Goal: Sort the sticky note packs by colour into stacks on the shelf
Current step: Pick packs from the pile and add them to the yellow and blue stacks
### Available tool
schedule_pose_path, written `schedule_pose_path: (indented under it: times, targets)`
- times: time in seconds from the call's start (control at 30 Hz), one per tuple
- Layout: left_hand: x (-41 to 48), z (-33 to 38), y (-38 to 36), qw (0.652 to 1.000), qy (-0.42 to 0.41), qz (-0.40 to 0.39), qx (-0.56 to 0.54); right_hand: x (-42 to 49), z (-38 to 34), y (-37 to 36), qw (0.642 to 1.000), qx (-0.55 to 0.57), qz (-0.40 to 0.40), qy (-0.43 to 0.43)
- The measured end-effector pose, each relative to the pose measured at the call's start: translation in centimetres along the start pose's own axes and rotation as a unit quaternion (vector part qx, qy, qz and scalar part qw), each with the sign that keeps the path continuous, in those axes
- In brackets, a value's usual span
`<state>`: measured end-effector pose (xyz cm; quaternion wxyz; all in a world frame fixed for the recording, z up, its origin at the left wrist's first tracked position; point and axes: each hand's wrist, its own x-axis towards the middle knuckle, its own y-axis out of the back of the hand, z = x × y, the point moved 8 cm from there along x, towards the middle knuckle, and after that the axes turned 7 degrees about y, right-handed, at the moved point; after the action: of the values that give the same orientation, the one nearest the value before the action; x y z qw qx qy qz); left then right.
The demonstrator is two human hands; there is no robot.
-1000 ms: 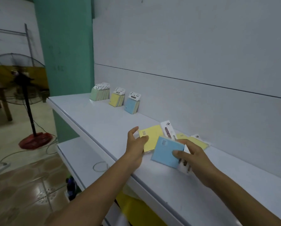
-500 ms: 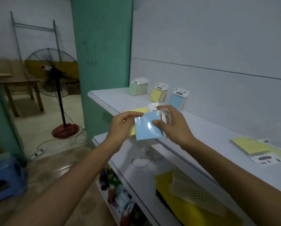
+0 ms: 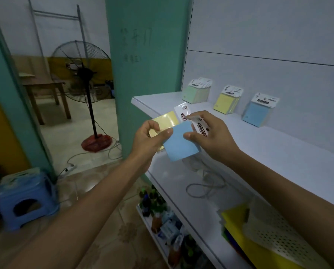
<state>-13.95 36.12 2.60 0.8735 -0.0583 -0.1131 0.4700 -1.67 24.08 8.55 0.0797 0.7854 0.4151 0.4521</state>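
Grip: left hand (image 3: pixel 148 137) pinches yellow sticky note pack (image 3: pixel 165 120), right hand (image 3: pixel 212 137) pinches blue sticky note pack (image 3: pixel 180 145), apparently separated for yellow stack (image 3: pixel 227 101) and blue stack (image 3: pixel 257 112).

We see a blue pack (image 3: pixel 181 145), a yellow pack (image 3: pixel 165 120) (white headers (image 3: pixel 200 127), black lettering), green stack (image 3: pixel 196 94), yellow stack (image 3: pixel 224 102), blue stack (image 3: pixel 256 113), white shelf (image 3: pixel 278 148).
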Motion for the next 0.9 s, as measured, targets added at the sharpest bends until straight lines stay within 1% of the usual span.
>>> schedule_pose_path:
  times: [0.1,0.17,0.2,0.27,0.3,0.37,0.4,0.47,0.5,0.57,0.63,0.67,0.77,0.8,0.87,0.9]
  targets:
    - [2.7,0.4,-2.0,0.999,-0.023,-0.032,0.021,1.8,1.9,1.3,0.999,-0.034,0.026,-0.004]
    - [4.9,0.6,-3.6,0.998,-0.039,-0.041,0.023,3.0,3.9,2.9,0.996,-0.034,0.078,-0.022]
    - [6.1,0.7,-4.4,0.998,-0.045,-0.042,0.019,3.3,5.3,3.8,0.993,-0.011,0.111,-0.05]
    - [8.3,0.7,-6.0,0.998,-0.051,-0.043,0.001,3.3,8.9,4.7,0.975,0.074,0.152,-0.147]
    - [9.4,0.7,-6.8,0.998,-0.052,-0.043,-0.008,3.1,10.6,4.4,0.962,0.129,0.147,-0.191]
    - [11.4,0.3,-8.4,0.998,-0.051,-0.041,-0.014,2.6,13.3,2.8,0.942,0.201,0.108,-0.248]
    - [12.3,0.0,-9.3,0.998,-0.049,-0.043,-0.018,2.5,14.3,2.2,0.933,0.227,0.106,-0.259]
    - [13.9,-0.7,-11.2,0.997,-0.044,-0.053,-0.028,3.2,15.5,2.2,0.917,0.277,0.149,-0.245]
    - [14.6,-1.1,-12.1,0.997,-0.039,-0.057,-0.03,3.6,16.0,2.6,0.913,0.284,0.172,-0.238]
    - [15.9,-2.0,-13.7,0.997,-0.011,-0.072,-0.034,4.4,16.8,3.8,0.909,0.267,0.206,-0.245]
    - [17.2,-3.2,-15.5,0.993,0.02,-0.106,-0.052,4.5,17.8,5.2,0.91,0.233,0.225,-0.26]
    - [17.8,-3.7,-16.4,0.991,0.022,-0.12,-0.054,4.5,18.2,5.9,0.911,0.214,0.231,-0.267]
    - [20.0,-4.4,-19.3,0.986,-0.011,-0.161,-0.045,4.5,19.6,8.4,0.906,0.166,0.269,-0.281]
    - [20.7,-4.7,-20.2,0.983,-0.009,-0.179,-0.037,4.4,20.1,9.3,0.902,0.156,0.286,-0.285]
    - [22.5,-5.2,-21.9,0.975,-0.021,-0.22,0.014,4.2,21.1,11.1,0.896,0.125,0.31,-0.292]
    - [23.4,-5.1,-22.6,0.965,-0.054,-0.247,0.061,4.3,21.6,11.8,0.895,0.106,0.317,-0.294]
